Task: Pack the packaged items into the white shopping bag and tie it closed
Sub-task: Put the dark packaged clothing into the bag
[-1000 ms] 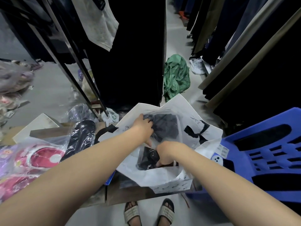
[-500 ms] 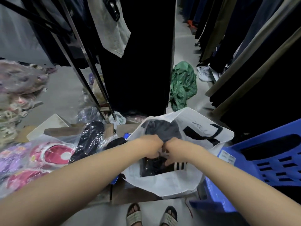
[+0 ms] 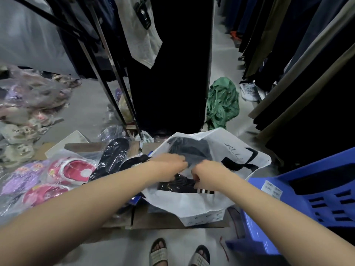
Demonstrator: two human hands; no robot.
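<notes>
Left hand [image 3: 170, 166], right hand [image 3: 208, 174] on bag [image 3: 192, 206]

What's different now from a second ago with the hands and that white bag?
The left hand came back off the dark package and the right hand rose to meet it; both now have fingers curled, apparently gripping the white bag at its mouth. The bag's far side has lifted over the package. Bag, slipper packs and blue chair stayed put.

White shopping bag [image 3: 194, 204] with black markings, mouth held open, dark packaged items [image 3: 182, 184] seen inside, one showing white stripes, set on cardboard.
</notes>
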